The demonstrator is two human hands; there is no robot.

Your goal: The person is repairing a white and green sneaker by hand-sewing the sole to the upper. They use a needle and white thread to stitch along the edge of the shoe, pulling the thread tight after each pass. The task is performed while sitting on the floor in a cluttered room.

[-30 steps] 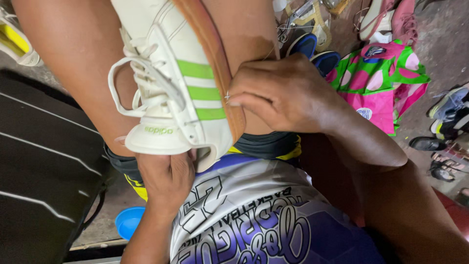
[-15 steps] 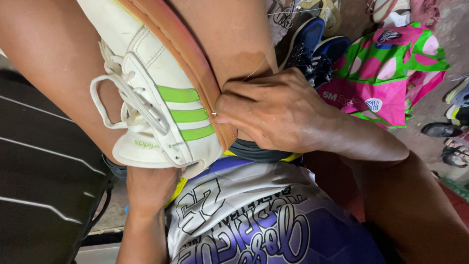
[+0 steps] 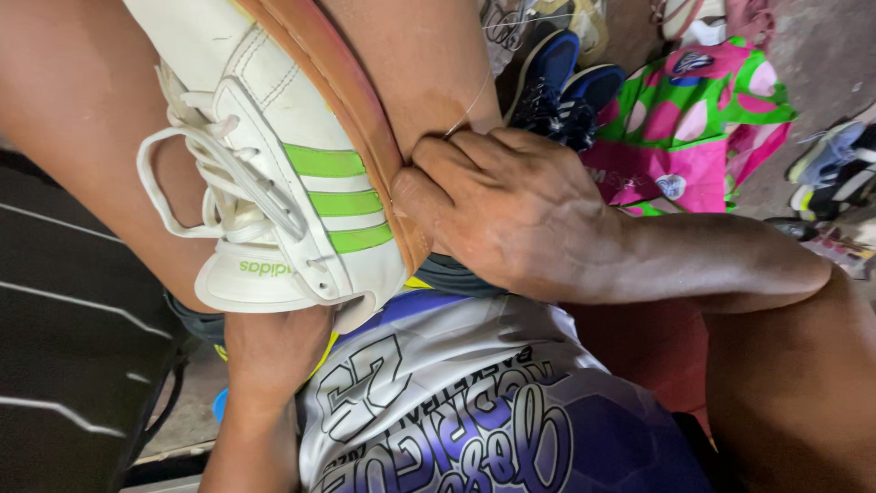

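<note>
The right hand (image 3: 511, 210) is curled narrow, its fingertips (image 3: 415, 187) pressed against the tan sole edge of a white sneaker (image 3: 274, 183) at about 9 o'clock from the knuckles. A thin thread (image 3: 470, 105) runs up from the fingers toward 12 o'clock; whether it is pinched between finger and thumb cannot be told. The left hand (image 3: 269, 351) sits under the sneaker's heel at 6 o'clock from the shoe, cupping it from below; its fingers are hidden behind the shoe, so how far they are open cannot be told.

The sneaker lies wedged between the person's bare knees, in the upper left of the view, sole turned toward the right hand, with three green stripes on its side and white laces (image 3: 201, 196) hanging loose at 9 o'clock.

At 1 o'clock from the right hand lies a pair of blue shoes (image 3: 570, 87). At 2 o'clock is a pink bag (image 3: 703, 137) with green patches. More shoes (image 3: 835, 173) lie at 3 o'clock by the frame edge.
</note>
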